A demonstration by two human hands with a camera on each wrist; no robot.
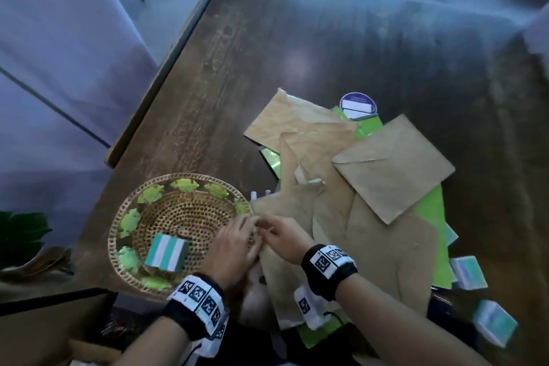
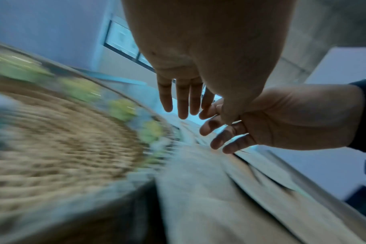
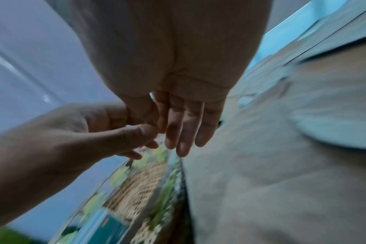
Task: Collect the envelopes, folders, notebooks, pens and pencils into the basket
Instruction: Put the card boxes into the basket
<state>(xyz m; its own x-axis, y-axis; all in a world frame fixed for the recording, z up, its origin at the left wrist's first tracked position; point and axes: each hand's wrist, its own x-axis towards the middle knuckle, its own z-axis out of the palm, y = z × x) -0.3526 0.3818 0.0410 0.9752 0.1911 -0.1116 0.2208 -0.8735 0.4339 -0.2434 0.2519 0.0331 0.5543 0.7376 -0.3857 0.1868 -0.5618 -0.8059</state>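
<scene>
A round woven basket (image 1: 118, 217) with green leaf trim sits on the dark table, and a teal-and-white striped pad (image 1: 167, 252) lies inside it. To its right, several brown envelopes (image 1: 392, 166) are piled over green folders (image 1: 430, 208). My left hand (image 1: 237, 244) and right hand (image 1: 279, 238) meet at the basket's right rim, over the edge of the nearest large envelope (image 1: 371, 261). In the wrist views the left hand's fingers (image 2: 182, 99) and the right hand's fingers (image 3: 184, 132) are straight or relaxed and hold nothing. The left thumb touches the right hand.
A round blue-and-white object (image 1: 358, 105) lies behind the pile. Two teal-and-white pads (image 1: 468, 273) (image 1: 494, 325) sit at the right near the table's front edge. The table's left edge (image 1: 166, 68) runs diagonally. A dark plant (image 1: 20, 232) stands at the lower left.
</scene>
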